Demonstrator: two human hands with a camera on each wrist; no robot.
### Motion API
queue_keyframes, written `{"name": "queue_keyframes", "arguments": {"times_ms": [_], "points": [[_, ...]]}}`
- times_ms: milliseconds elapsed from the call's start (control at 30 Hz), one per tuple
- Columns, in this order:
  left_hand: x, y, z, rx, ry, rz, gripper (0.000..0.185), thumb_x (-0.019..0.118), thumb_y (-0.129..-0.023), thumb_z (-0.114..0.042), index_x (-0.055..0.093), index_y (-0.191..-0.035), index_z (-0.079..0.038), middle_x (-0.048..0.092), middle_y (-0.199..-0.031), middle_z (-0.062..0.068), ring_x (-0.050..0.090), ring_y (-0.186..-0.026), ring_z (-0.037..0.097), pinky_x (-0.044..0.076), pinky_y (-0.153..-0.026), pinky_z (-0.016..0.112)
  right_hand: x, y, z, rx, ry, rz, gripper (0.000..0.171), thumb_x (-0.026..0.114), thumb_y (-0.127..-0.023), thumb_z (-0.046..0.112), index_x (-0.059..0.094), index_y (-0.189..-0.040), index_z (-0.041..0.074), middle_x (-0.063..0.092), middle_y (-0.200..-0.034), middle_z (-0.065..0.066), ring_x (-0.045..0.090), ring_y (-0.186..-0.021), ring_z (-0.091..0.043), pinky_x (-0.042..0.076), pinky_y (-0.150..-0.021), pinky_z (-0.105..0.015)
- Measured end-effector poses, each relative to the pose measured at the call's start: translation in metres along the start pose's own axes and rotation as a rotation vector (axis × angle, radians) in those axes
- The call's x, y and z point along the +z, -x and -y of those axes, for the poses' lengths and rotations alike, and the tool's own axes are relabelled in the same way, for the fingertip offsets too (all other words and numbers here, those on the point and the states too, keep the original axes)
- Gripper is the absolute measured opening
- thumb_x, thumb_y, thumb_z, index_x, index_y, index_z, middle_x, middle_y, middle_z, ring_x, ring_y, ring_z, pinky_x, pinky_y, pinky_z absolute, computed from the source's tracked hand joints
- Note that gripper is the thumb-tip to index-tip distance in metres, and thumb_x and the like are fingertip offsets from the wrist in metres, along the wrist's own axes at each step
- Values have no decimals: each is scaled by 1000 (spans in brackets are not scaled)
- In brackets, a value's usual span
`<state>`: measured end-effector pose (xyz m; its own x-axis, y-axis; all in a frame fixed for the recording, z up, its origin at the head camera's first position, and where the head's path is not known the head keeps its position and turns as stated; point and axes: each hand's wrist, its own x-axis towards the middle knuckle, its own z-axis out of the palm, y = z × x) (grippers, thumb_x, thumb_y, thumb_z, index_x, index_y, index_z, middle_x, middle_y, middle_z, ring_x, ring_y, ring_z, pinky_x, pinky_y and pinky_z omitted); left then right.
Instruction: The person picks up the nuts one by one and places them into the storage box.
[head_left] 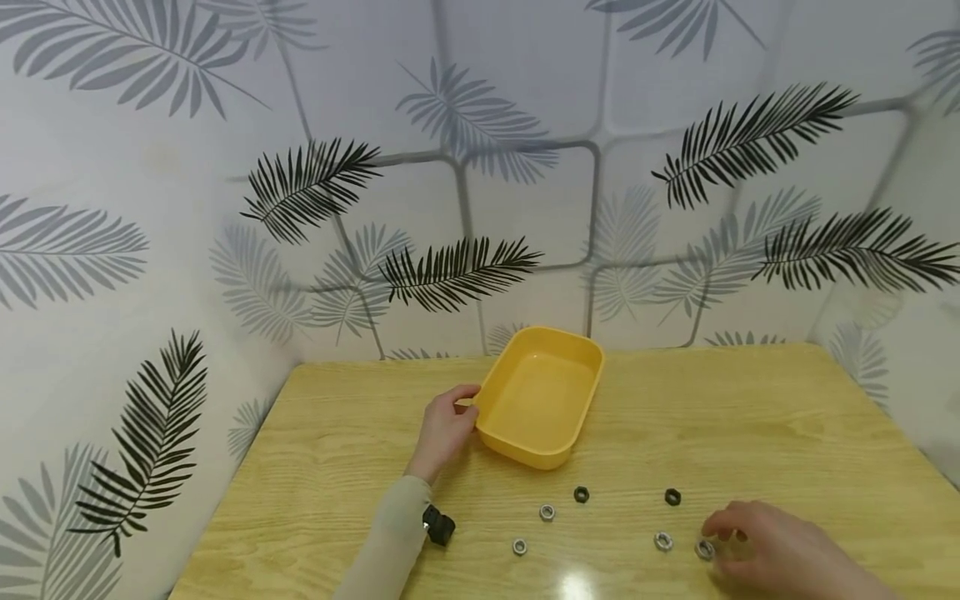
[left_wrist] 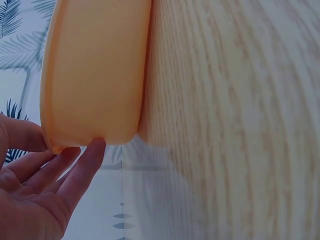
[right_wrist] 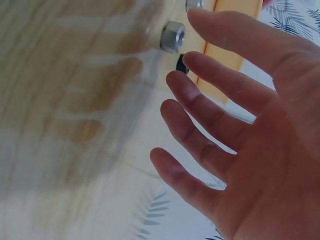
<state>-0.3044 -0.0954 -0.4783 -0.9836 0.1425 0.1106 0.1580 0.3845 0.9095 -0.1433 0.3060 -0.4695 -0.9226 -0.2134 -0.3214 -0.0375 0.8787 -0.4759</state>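
Note:
A yellow plastic tray (head_left: 536,400) lies on the table near its back edge. At its left side my left hand (head_left: 444,429) pinches the rim, with the thumb (left_wrist: 25,135) at the lip and the fingers against the outer wall. My right hand (head_left: 780,550) hovers low at the right, thumb and fingers apart beside a silver hex nut (head_left: 704,549). In the right wrist view this silver nut (right_wrist: 172,36) sits just off the fingertips, apparently untouched. A second silver nut (head_left: 663,542) and a black nut (head_left: 672,497) lie to its left.
Further left on the wooden table (head_left: 360,467) are a black nut (head_left: 581,494) and two silver nuts, one nearer the tray (head_left: 547,512) and one closer to me (head_left: 520,547). Behind the table hangs a leaf-patterned covering (head_left: 525,208).

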Motion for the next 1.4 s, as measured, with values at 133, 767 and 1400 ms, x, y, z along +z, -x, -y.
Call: {"name": "queue_keyframes", "arguments": {"times_ms": [133,767,1400], "points": [[-1,0,0,-4,-2,-6,36,54,-95,-4,62,-129,-2,64,-122,13,66,-97,25,58,-73,34,2,-2,-1,-25,-7,4,35,81,-76,40,69,-105,24,61,-97,10,57,-85,-12,50,-73,-41],[-1,0,1,-9,1,-4,34,55,-95,-5,63,-129,-3,64,-123,13,66,-97,25,58,-74,33,16,-7,-6,-184,101,-77,13,78,-79,44,68,-88,40,58,-101,15,58,-93,-17,52,-75,-45],[0,0,4,21,21,-4,36,54,-95,-3,62,-130,0,64,-123,16,66,-96,27,58,-72,34,17,-6,-9,-495,238,-458,26,84,-74,27,71,-96,33,65,-110,4,59,-94,-18,53,-72,-39]]}}
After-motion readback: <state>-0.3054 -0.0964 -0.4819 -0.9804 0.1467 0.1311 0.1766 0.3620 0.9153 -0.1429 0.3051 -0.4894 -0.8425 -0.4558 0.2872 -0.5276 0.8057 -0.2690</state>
